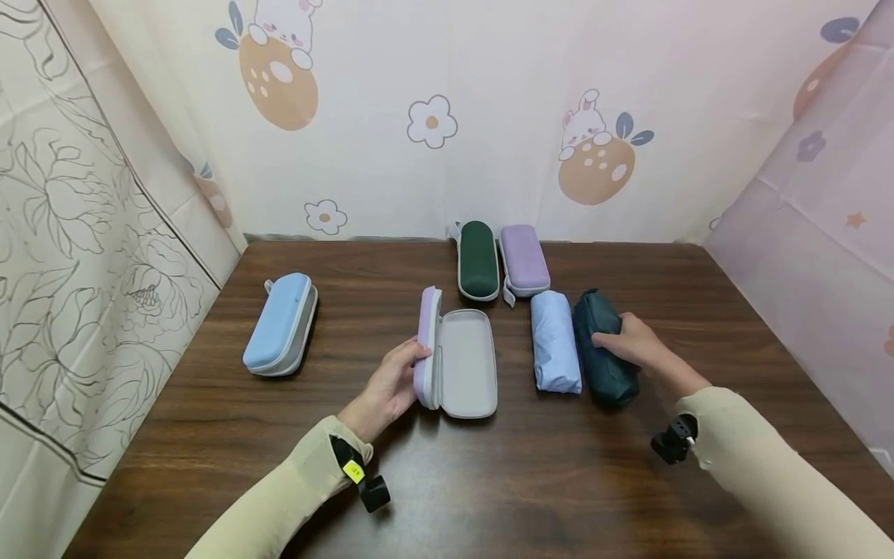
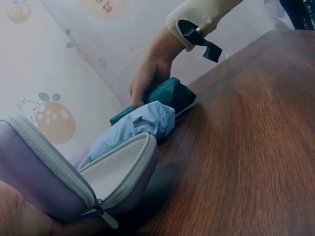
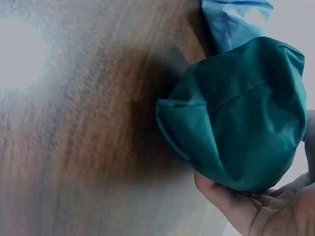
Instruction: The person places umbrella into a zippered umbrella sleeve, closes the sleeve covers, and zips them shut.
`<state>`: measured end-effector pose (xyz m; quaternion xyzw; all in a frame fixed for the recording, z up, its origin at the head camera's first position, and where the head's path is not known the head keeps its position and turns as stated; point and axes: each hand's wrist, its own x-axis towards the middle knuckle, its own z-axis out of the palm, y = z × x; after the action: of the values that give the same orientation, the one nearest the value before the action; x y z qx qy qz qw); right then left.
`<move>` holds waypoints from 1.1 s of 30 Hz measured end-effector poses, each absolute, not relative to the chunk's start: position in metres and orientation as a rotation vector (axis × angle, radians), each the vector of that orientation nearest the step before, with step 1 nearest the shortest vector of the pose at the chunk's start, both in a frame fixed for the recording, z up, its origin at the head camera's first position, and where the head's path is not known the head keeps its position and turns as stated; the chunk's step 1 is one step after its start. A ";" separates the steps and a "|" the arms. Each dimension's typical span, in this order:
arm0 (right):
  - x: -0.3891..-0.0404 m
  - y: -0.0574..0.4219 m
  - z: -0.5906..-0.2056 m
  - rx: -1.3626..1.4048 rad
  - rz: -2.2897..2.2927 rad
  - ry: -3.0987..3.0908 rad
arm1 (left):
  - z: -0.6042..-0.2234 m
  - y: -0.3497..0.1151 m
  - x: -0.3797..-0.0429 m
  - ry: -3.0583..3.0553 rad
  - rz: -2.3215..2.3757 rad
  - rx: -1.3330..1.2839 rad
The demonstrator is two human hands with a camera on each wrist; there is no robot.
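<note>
My left hand [image 1: 388, 382] grips the lid of an open lilac zip case [image 1: 469, 365], holding that lid upright. The pale grey inside of the case's other half faces up, with nothing in it. In the left wrist view the zip pull [image 2: 106, 216] hangs near my palm. On the right, my right hand [image 1: 639, 347] grips a dark green fabric bundle [image 1: 602, 373], rolled up like a compact umbrella, with thumb and fingers on opposite sides. Its folded end [image 3: 246, 113] fills much of the right wrist view. A light blue fabric bundle [image 1: 555, 341] lies just left of it.
At the back of the wooden table [image 1: 545, 481] are a dark green zip case [image 1: 478, 260] and a second lilac case [image 1: 525, 258]. A light blue case [image 1: 279, 322], its lid slightly ajar, lies at the left. Patterned curtains [image 1: 503, 155] hang behind.
</note>
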<state>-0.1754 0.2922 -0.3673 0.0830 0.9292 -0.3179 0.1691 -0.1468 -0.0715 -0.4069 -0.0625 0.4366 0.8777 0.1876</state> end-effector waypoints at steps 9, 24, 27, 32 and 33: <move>-0.174 0.296 -0.341 0.129 -0.881 2.701 | -0.406 -0.068 -0.146 1.218 2.474 -0.192; -0.167 0.233 -0.314 0.095 -1.165 2.482 | -0.401 -0.056 -0.144 1.207 2.519 -0.295; -0.166 0.215 -0.316 0.094 -1.232 2.437 | -0.400 -0.053 -0.144 1.196 2.530 -0.320; -0.167 0.189 -0.321 0.104 -1.347 2.354 | -0.398 -0.048 -0.144 1.194 2.547 -0.339; -0.168 0.184 -0.323 0.104 -1.353 2.351 | -0.398 -0.047 -0.144 1.197 2.549 -0.338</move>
<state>-0.1679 0.1836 -0.3228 0.0374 0.8464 -0.4872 0.2118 -0.1436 -0.0474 -0.3981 -0.1179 0.4172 0.8882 0.1520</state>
